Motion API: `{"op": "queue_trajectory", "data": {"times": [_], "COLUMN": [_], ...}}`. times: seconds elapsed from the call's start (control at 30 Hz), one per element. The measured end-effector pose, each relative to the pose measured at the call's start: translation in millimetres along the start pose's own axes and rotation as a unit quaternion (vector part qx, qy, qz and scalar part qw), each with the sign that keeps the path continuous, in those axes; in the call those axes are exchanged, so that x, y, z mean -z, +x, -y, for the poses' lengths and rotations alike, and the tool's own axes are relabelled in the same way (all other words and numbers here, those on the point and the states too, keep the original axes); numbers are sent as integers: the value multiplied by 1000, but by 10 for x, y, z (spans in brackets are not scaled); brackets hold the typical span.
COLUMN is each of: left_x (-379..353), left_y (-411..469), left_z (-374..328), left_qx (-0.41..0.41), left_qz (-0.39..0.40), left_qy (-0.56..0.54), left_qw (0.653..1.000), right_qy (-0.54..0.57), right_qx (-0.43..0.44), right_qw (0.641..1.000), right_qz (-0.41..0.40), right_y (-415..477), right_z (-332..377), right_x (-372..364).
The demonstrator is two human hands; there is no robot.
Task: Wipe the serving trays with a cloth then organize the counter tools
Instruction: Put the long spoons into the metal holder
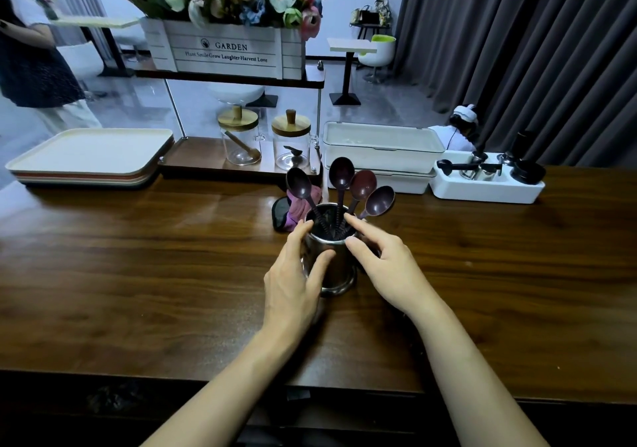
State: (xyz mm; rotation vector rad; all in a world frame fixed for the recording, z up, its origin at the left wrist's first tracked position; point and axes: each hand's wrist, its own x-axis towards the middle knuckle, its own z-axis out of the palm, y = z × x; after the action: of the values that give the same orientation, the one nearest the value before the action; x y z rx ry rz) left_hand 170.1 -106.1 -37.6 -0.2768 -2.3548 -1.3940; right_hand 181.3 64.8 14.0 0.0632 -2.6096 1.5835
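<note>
A steel cup [336, 270] stands upright mid-counter with several dark wooden spoons [362, 184] in it, bowls up. My left hand [293, 274] grips the cup's left side, fingers curled round the rim and wall. My right hand [382, 260] is at the cup's right side, its index finger reaching over the rim near the spoon handles and its thumb on the rim. A pink and black cloth [293, 210] lies crumpled just behind the cup. A stack of serving trays [89, 157] sits at the far left of the counter.
Behind the cup a low shelf holds two glass jars [241, 139] with wooden lids, under a white flower crate [227, 50]. White lidded bins [382, 146] and a white tray of dark coffee tools [486, 184] stand at the back right. A person stands far left.
</note>
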Motion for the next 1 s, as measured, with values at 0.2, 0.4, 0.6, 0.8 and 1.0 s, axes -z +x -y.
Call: {"op": "queue_trajectory", "data": {"times": [0.2, 0.4, 0.6, 0.8, 1.0], "left_x": [22, 22, 51, 104, 170], "left_y": [9, 25, 12, 13, 71], "left_z": [34, 61, 56, 16, 43], "left_qx": [-4, -10, 6, -9, -30], "left_qz": [-24, -29, -12, -22, 3], "left_qy": [-2, -18, -11, -4, 1], "left_qw": [1000, 999, 1000, 1000, 1000], "right_qy": [171, -82, -199, -199, -94], "right_qx": [-11, -133, -125, -126, -113], "right_qw": [981, 976, 967, 970, 985], "right_qz": [-93, -150, -96, -65, -86], "right_y": [-105, -122, -27, 90, 87], "right_z": [-184, -683, -759, -789, -667], "right_x": [149, 326, 167, 178, 367]}}
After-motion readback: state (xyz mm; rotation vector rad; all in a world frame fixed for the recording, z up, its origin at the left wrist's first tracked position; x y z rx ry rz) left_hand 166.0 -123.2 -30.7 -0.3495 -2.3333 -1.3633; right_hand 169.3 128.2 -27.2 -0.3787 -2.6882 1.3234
